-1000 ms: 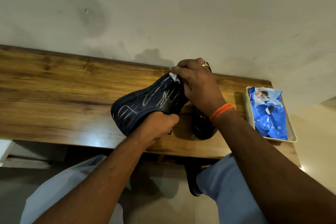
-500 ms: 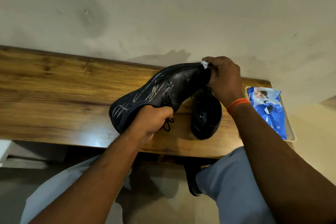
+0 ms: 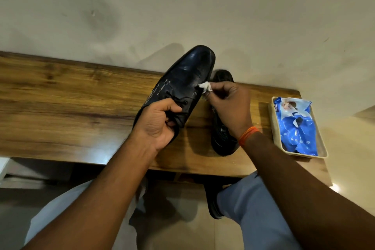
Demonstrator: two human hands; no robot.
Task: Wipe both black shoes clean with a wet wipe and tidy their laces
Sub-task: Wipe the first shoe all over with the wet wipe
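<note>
Black glossy leather shoe [image 3: 188, 79] is held above the wooden counter [image 3: 71, 97], toe pointing away; left hand [image 3: 157, 126] grips its heel end, right hand [image 3: 229, 103] pinches a white crumpled wipe [image 3: 205, 86] against its right flank.

Both hands forward, left hand [image 3: 157, 123] curled in a grip; right hand [image 3: 230, 105] pinching at fingertips

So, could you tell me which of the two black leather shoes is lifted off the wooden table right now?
The black leather shoe on the left, gripped by the left hand and tilted toe-up. The other black shoe rests on the wooden table.
</note>
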